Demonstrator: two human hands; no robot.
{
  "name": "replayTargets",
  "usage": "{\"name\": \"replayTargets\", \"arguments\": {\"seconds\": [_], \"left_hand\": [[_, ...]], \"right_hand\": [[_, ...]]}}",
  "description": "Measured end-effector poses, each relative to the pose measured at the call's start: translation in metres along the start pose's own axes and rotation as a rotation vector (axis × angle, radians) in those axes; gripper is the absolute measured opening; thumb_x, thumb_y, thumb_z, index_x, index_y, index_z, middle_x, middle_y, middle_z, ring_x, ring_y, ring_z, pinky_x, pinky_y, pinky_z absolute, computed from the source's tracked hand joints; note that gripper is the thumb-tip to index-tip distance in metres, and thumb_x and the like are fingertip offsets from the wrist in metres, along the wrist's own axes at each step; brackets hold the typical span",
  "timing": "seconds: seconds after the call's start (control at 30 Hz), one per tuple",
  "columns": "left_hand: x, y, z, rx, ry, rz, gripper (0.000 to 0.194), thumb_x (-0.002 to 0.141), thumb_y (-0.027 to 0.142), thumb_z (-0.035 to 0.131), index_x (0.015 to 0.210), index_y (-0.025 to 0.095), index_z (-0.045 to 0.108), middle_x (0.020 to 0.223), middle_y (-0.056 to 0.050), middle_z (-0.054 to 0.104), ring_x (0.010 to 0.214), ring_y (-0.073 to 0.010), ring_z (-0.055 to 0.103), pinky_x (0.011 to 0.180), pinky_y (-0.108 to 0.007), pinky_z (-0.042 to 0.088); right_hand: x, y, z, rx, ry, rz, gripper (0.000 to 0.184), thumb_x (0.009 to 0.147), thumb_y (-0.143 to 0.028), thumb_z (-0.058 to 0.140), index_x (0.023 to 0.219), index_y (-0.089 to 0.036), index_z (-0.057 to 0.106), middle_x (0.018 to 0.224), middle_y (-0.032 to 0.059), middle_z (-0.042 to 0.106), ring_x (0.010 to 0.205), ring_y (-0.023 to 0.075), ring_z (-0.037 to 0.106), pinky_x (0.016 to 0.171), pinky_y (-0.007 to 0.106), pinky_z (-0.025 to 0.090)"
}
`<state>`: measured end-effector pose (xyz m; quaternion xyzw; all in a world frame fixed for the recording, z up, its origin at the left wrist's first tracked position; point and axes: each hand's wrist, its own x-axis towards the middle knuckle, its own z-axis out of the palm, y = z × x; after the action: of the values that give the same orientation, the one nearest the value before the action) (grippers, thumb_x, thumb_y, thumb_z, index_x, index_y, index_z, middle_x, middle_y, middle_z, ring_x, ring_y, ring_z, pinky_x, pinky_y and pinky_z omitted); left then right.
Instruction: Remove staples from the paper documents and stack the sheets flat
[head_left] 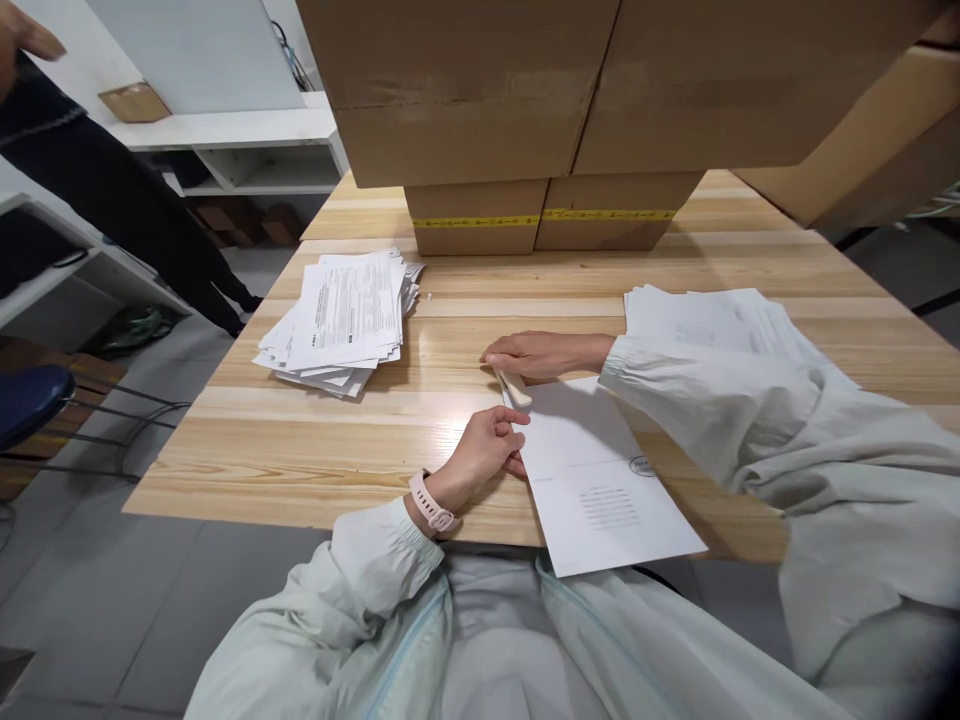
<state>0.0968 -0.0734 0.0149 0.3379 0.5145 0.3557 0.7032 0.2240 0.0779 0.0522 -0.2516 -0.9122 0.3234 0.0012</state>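
A white printed sheet [592,460], possibly several together, lies slantwise at the table's front edge, its lower end jutting past the edge. My left hand [484,450] pinches its left side between thumb and fingers. Over the sheet's upper left corner is a small cream stapler [514,387]. My right hand [544,353] lies on top of the stapler, palm down with fingers together, covering its far part. Whether the stapler's jaws are closed on the paper is hidden.
A pile of printed papers [345,320] stands on the wooden table [247,450] to the left. More papers [720,320] lie right, partly under my sleeve. Stacked cardboard boxes [480,100] rise at the back. Another person [112,170] stands at the far left, near a stool [30,400].
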Motion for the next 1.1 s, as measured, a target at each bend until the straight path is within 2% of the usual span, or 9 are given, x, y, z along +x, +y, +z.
{"name": "replayTargets", "arguments": {"seconds": [0.07,0.2,0.27,0.47,0.73,0.93,1.1], "left_hand": [[0.001,-0.002,0.000,-0.005,0.000,-0.002,0.024,0.079,0.000,0.052,0.101,0.009,0.056,0.052,0.007,0.050,0.044,-0.0109,0.059,0.049,-0.027,0.059],[0.001,-0.004,0.001,-0.010,-0.012,-0.007,0.023,0.078,0.000,0.053,0.099,0.010,0.056,0.054,0.006,0.052,0.044,-0.0097,0.057,0.048,-0.026,0.058],[-0.001,-0.003,0.001,-0.012,-0.026,-0.016,0.023,0.077,0.000,0.053,0.098,0.010,0.056,0.055,0.006,0.053,0.044,-0.0093,0.057,0.047,-0.025,0.057],[-0.003,-0.002,-0.001,0.011,-0.050,-0.045,0.023,0.077,0.000,0.053,0.098,0.010,0.055,0.054,0.006,0.053,0.043,-0.0102,0.058,0.046,-0.024,0.056],[-0.004,-0.004,-0.003,-0.001,-0.036,-0.018,0.024,0.074,0.000,0.054,0.095,0.010,0.057,0.050,0.009,0.047,0.042,-0.0102,0.056,0.045,-0.025,0.057],[-0.004,-0.002,-0.002,-0.010,-0.044,-0.020,0.021,0.073,0.003,0.056,0.091,0.012,0.057,0.050,0.011,0.041,0.041,-0.0098,0.056,0.045,-0.025,0.057],[-0.005,-0.002,-0.002,-0.016,-0.039,-0.021,0.019,0.072,0.004,0.057,0.090,0.013,0.057,0.052,0.009,0.046,0.042,-0.0098,0.056,0.045,-0.024,0.056]], "right_hand": [[0.008,-0.001,0.007,-0.046,0.063,0.024,0.044,0.100,-0.048,0.041,0.078,-0.018,0.065,0.086,0.0073,0.068,0.083,0.0201,0.057,0.079,0.031,0.040],[0.034,-0.006,0.032,-0.144,0.326,0.138,0.042,0.102,-0.034,0.037,0.077,-0.016,0.065,0.095,0.0119,0.067,0.095,0.0217,0.056,0.085,0.032,0.038],[0.042,-0.007,0.041,-0.133,0.405,0.188,0.040,0.101,-0.030,0.037,0.079,-0.016,0.066,0.095,0.0114,0.066,0.094,0.0207,0.056,0.086,0.031,0.038],[0.046,-0.005,0.046,-0.053,0.464,0.219,0.037,0.100,-0.028,0.041,0.077,-0.016,0.067,0.088,0.0077,0.069,0.084,0.0179,0.057,0.077,0.028,0.037],[0.042,-0.006,0.057,-0.018,0.621,0.263,0.033,0.099,-0.031,0.045,0.077,-0.018,0.066,0.083,0.0046,0.070,0.076,0.0164,0.057,0.070,0.027,0.033],[0.042,-0.004,0.062,-0.077,0.640,0.275,0.034,0.100,-0.035,0.043,0.082,-0.019,0.066,0.090,0.0060,0.072,0.084,0.0187,0.059,0.072,0.029,0.033],[0.042,-0.004,0.061,-0.115,0.623,0.291,0.034,0.101,-0.036,0.042,0.089,-0.019,0.068,0.097,0.0076,0.073,0.091,0.0209,0.061,0.075,0.030,0.035]]}}
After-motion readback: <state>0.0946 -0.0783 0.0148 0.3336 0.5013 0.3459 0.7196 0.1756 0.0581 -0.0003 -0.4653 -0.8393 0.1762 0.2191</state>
